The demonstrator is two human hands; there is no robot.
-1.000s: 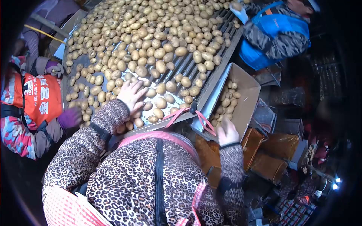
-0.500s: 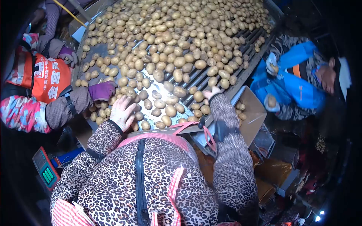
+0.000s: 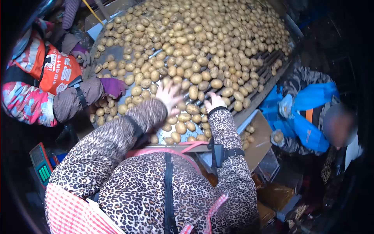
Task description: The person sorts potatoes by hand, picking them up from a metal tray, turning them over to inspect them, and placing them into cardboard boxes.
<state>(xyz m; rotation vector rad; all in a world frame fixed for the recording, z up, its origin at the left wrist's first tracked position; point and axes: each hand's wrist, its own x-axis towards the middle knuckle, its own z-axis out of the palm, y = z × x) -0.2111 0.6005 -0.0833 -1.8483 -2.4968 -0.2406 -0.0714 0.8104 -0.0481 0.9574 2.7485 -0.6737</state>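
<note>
Many potatoes (image 3: 193, 92) lie spread over a large sorting table with dark slats (image 3: 265, 58) and a smooth metal sheet at its near end. My left hand (image 3: 169, 96) is over the potatoes near the middle, fingers spread and slightly blurred, with nothing in it. To its right, my right hand (image 3: 214, 102) is among potatoes by the slats; its fingers are bent and apart, and I see no potato held in it. Loose potatoes (image 3: 180, 128) sit on the metal sheet between my arms and the near edge.
At left, a co-worker's purple-gloved hand (image 3: 113, 87) touches potatoes. A co-worker in a blue apron (image 3: 311, 101) stands at right, holding a potato (image 3: 278, 137). A cardboard box (image 3: 261, 134) with potatoes stands beside the right table edge. A scale display (image 3: 41, 163) is at lower left.
My left hand has moved right and farther onto the table, its fingers now spread. My right hand has shifted slightly left and nearer to it. The view has turned a little.
</note>
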